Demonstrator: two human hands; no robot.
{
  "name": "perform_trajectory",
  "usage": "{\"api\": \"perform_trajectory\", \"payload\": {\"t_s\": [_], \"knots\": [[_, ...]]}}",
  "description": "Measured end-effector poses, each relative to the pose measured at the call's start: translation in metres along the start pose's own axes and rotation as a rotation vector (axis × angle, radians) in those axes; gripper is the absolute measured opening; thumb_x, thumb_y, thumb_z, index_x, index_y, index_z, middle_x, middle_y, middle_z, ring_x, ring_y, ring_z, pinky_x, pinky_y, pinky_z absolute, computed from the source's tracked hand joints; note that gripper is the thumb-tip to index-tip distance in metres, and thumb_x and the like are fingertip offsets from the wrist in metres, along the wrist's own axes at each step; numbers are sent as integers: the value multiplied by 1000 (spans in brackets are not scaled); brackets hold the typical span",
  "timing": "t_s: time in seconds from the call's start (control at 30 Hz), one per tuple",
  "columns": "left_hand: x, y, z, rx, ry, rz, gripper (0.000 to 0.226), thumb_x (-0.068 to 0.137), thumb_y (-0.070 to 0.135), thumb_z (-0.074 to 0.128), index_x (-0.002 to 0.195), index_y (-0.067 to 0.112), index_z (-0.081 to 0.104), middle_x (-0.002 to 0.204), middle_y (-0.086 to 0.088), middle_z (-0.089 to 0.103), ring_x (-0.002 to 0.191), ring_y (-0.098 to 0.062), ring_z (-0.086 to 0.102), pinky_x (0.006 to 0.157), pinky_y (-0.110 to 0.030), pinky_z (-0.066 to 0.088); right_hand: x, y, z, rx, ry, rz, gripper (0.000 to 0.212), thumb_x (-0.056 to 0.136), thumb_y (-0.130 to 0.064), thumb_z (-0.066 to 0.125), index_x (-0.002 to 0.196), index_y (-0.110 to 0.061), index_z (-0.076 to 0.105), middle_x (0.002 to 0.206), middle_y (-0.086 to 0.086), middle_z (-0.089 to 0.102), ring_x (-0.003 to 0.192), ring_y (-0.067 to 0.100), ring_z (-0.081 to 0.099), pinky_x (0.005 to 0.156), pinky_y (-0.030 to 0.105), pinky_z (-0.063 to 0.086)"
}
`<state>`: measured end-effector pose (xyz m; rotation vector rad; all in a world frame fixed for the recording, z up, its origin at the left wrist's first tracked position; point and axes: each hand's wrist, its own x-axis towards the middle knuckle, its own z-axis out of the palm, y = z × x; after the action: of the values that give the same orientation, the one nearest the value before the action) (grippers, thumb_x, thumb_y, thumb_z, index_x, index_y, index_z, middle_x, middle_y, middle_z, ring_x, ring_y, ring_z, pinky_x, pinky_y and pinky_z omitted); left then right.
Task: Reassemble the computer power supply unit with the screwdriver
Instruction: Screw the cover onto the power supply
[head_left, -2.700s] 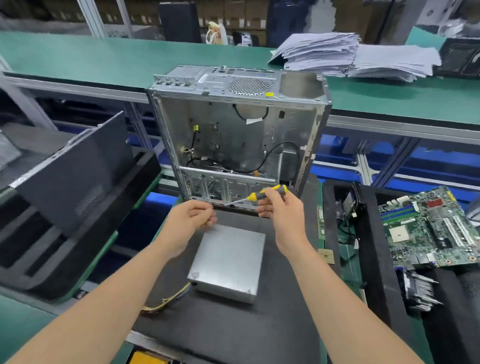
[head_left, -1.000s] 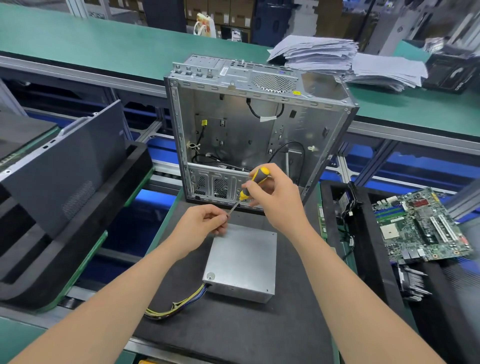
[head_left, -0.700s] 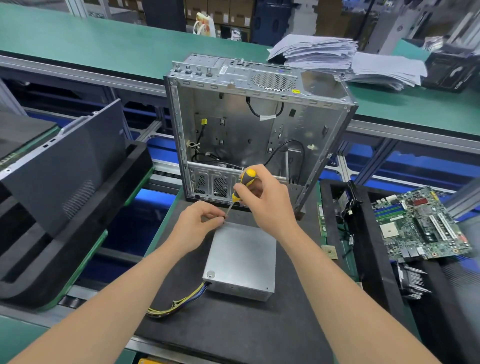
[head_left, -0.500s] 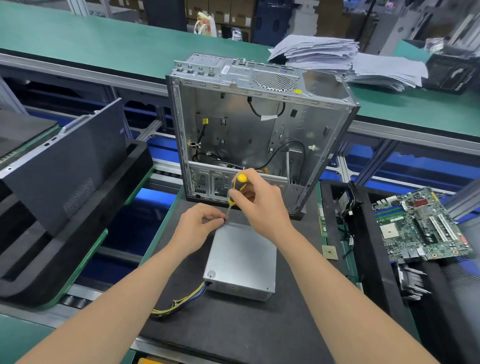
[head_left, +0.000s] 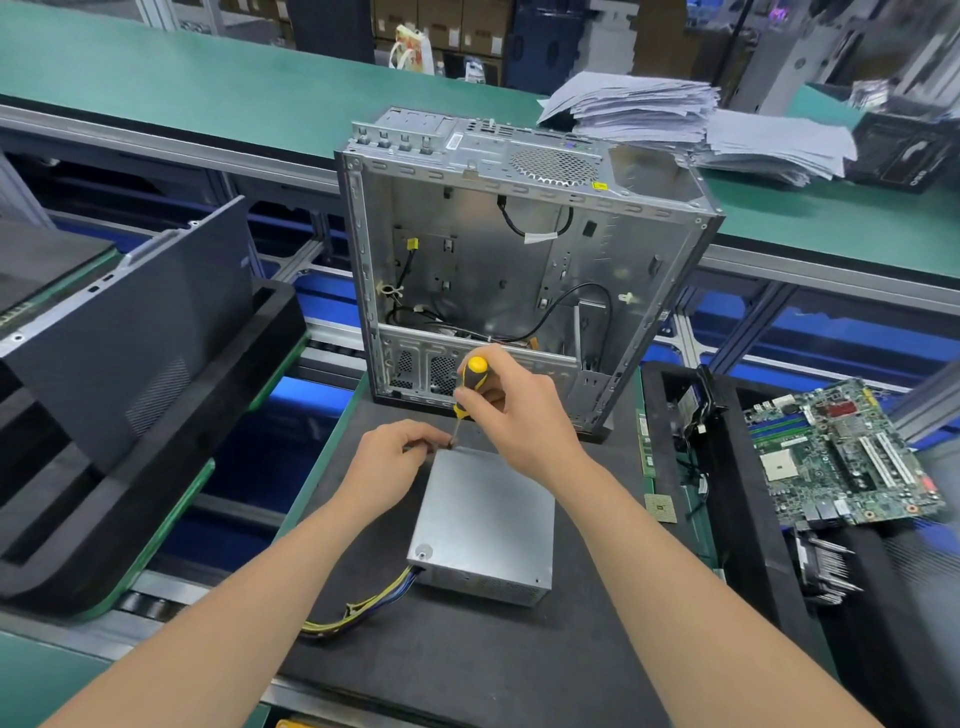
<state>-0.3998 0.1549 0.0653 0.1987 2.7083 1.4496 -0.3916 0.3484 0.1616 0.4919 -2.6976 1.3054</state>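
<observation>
Gripping the yellow-and-black screwdriver (head_left: 472, 379) nearly upright, the right hand (head_left: 524, 415) holds its tip at the far left corner of the power supply unit (head_left: 488, 519), flat mid-way along the black mat (head_left: 467, 665). The left hand (head_left: 395, 457) pinches a small dark piece (head_left: 431, 447) beside that tip.

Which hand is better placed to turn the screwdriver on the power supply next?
Right. The right hand grips the screwdriver, tip at the power supply's far-left corner; the left hand sits curled beside the tip.

Matt, smooth grey sheet metal on the power supply unit (head_left: 485, 519); glossy yellow-and-black plastic screwdriver (head_left: 474, 378) handle; dull bare-metal computer case (head_left: 519, 275); matt black mat (head_left: 467, 670).
</observation>
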Motion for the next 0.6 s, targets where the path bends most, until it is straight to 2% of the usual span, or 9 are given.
{"api": "perform_trajectory", "payload": {"t_s": [0.17,0.27,0.33,0.43,0.5,0.57,0.6], "knots": [[-2,0,3,-54,19,-5,31,95,11,63,98,37,79,94,25,76,96,6,67,86,-14,47,8,-10,-10,-134,-210,-81,31,106,-15,59,126,-37,52,99,-1,72,93,23,69,88,47,58],[-4,1,4,-58,50,30,22,91,19,72,95,40,76,91,28,75,92,7,68,83,-8,47,16,-15,-12,-256,-214,-113,18,105,-15,60,118,-27,56,94,0,71,87,26,64,81,45,57],[-4,2,4,-27,49,47,12,87,29,78,94,38,77,88,26,75,88,7,70,81,-7,48,22,-19,-11,-314,-193,-55,11,102,-26,66,106,-21,56,88,0,69,86,28,62,75,44,56],[-1,4,3,35,63,47,10,82,37,83,90,35,78,80,21,75,81,9,68,72,-1,45,32,-24,-4,-541,-124,21,41,98,-51,66,84,-17,49,72,2,57,82,31,57,58,37,40],[2,5,4,84,78,68,7,84,35,82,89,32,78,78,20,74,81,12,66,70,0,43,37,-30,3,-683,-47,84,50,98,-61,60,74,-19,45,66,-1,48,78,31,55,59,35,35],[4,6,4,128,77,110,5,88,34,80,88,29,78,76,22,71,82,13,64,68,-2,42,42,-35,6,-729,-37,87,54,97,-69,56,74,-20,48,68,-2,48,73,30,55,60,34,36],[3,7,4,146,72,121,6,89,34,78,88,29,77,74,24,69,81,13,63,66,-3,42,43,-37,5,-710,-62,60,51,97,-67,57,81,-20,53,76,-1,53,75,29,55,62,35,37]]}}
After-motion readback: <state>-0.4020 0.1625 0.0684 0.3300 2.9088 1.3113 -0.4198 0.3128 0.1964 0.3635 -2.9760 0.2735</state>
